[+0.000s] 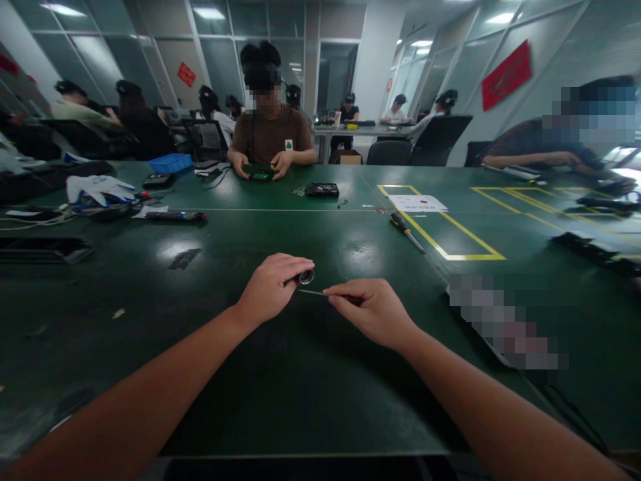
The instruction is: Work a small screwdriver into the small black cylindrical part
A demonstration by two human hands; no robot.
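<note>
Over the middle of the green table [240, 401], my left hand [270, 287] is closed around a small dark cylindrical part [306, 276]. Its round, shiny open end faces right, and the fingers hide the rest. My right hand [373, 310] grips a slim screwdriver [314, 292] by its dark handle. The thin metal shaft points left, and its tip reaches just below the cylindrical part, close to my left fingers. Whether the tip touches the part I cannot tell.
Another screwdriver [406, 232], yellow and black, lies ahead on the right beside yellow tape marks [475, 258]. A pixelated object [501, 327] sits to the right. Gloves [100, 192], a pen-like tool [176, 217] and a blue basket [170, 164] are at left. A co-worker [273, 133] sits opposite.
</note>
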